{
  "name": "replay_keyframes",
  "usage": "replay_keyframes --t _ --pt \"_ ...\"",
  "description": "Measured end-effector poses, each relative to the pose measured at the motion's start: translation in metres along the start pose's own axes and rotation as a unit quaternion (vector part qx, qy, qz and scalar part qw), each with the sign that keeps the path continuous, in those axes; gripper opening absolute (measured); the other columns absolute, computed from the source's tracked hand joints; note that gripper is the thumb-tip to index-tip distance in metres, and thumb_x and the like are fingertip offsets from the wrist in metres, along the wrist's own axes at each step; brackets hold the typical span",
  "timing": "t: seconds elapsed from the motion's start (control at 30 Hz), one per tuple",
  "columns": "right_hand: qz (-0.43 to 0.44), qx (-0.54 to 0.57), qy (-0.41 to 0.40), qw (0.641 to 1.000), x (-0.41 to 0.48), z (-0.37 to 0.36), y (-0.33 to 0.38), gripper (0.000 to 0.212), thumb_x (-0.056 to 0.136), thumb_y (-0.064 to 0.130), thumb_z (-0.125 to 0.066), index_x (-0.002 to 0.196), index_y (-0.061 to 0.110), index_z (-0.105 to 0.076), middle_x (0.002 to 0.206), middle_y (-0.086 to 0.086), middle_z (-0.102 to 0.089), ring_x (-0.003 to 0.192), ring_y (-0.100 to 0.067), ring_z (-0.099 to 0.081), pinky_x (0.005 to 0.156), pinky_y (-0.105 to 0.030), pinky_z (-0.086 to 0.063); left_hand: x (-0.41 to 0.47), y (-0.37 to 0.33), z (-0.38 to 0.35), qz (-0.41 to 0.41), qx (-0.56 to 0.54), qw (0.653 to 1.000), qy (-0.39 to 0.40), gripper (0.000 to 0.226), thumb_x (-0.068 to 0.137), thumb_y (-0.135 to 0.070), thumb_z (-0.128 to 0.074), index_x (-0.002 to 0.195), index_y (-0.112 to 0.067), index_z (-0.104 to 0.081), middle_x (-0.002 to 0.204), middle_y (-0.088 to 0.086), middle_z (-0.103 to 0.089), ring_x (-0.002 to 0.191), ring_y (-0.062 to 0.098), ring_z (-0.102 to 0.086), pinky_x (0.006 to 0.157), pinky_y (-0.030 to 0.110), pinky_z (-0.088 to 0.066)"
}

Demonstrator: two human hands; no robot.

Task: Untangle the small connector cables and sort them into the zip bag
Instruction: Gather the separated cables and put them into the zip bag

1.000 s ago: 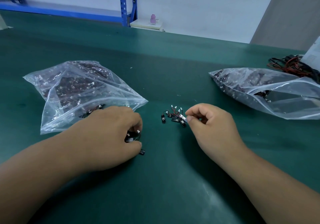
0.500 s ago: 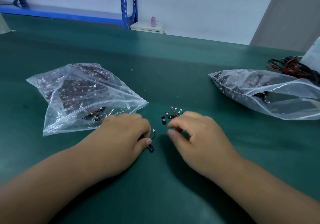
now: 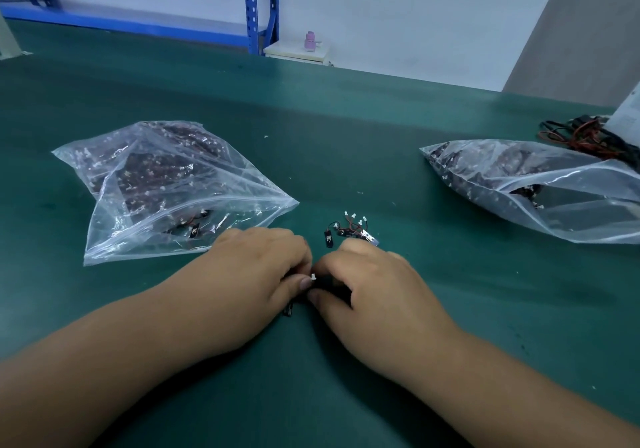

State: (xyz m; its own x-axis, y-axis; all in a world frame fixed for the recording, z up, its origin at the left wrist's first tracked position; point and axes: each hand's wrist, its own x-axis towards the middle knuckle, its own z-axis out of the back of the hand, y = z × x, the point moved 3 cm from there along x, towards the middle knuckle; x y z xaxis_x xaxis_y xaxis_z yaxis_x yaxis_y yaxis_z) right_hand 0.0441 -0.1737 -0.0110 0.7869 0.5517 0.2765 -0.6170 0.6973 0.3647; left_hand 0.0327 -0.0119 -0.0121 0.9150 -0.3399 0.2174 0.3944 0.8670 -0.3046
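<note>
Beside the zip bag (image 3: 166,205), my left hand (image 3: 249,281) and right hand (image 3: 374,292) pinch a connector cable (image 3: 313,278) between curled fingertips (image 3: 304,283); tugging too hard could snap its thin wires or scatter the loose cluster (image 3: 349,231) just beyond.

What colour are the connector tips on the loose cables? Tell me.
White. The connector tips show best in the head view.

Over the green bench (image 3: 346,136), the left hand (image 3: 249,274) and the right hand (image 3: 377,292) are both bare, each continuing into a bare forearm toward the bench's near edge, and the left thumb (image 3: 300,284) shows a short, rounded nail.
</note>
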Motion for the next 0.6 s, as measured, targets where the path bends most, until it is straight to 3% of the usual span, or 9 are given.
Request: replay_keyframes --t 0.33,0.6 --pt "0.018 0.01 -0.003 1.0 -0.0005 0.0016 0.0001 0.019 0.094 0.036 -0.054 0.089 0.024 -0.068 0.082 0.005 -0.05 0.077 -0.019 -0.051 0.074 -0.039 -0.045 0.0008 -0.0016 0.0009 -0.001 -0.029 1.0 0.001 0.014 0.088 -0.046 -0.041 0.083 -0.036 -0.048 0.082 -0.022 -0.051 0.085 -0.001 -0.048 0.078 0.03 -0.037" --pt "-0.018 0.052 -0.044 0.997 0.0004 0.0009 -0.0075 0.02 0.084 0.032 -0.052 0.074 0.019 -0.062 0.073 0.003 -0.05 0.069 -0.02 -0.052 0.062 -0.041 -0.046 0.0007 -0.0031 0.0026 -0.003 -0.046 0.999 0.014 0.01 0.087 -0.048 -0.045 0.088 -0.043 -0.053 0.086 -0.024 -0.052 0.09 -0.003 -0.049 0.084 0.03 -0.04"
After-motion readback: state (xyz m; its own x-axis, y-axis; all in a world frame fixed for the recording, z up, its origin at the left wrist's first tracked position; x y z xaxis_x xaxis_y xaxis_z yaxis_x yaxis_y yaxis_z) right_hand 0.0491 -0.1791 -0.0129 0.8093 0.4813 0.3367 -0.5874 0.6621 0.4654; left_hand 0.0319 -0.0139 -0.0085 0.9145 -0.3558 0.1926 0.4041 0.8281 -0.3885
